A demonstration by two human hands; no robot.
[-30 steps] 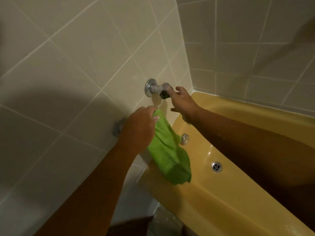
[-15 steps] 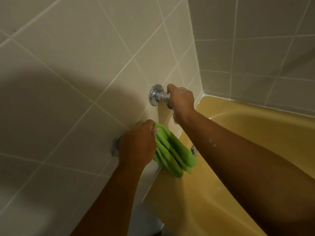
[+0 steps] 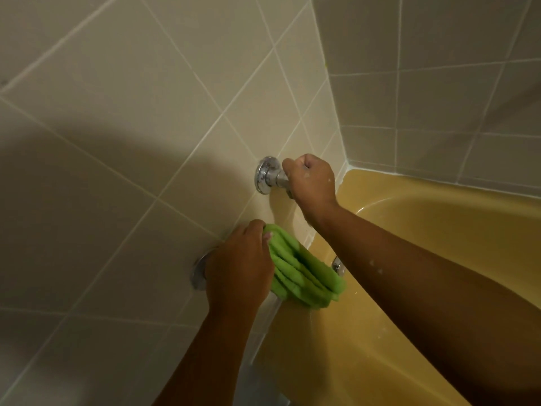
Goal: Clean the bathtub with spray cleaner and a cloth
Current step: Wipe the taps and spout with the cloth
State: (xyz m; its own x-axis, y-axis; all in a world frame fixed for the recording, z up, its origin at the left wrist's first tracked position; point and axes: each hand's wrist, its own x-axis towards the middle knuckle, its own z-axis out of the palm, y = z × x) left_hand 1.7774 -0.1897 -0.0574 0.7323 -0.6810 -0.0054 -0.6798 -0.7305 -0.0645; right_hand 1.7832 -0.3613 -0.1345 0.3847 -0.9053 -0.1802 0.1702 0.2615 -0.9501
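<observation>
Mid-frame, the right hand [image 3: 311, 180] is fisted round the chrome tap [image 3: 267, 174] on the tiled wall [image 3: 146, 112] while the left hand [image 3: 237, 266], apart below it, clutches the bunched green cloth [image 3: 306, 275] over the yellow bathtub [image 3: 439, 230] rim, likely a rinsing step that next calls for turning the tap to wet the cloth.

green cloth [image 3: 304, 276], yellow bathtub [image 3: 409, 230], beige tiles [image 3: 146, 127]

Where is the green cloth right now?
In the head view, the green cloth is bunched in the left hand, low centre, over the edge of the yellow bathtub, below the chrome tap.
</observation>
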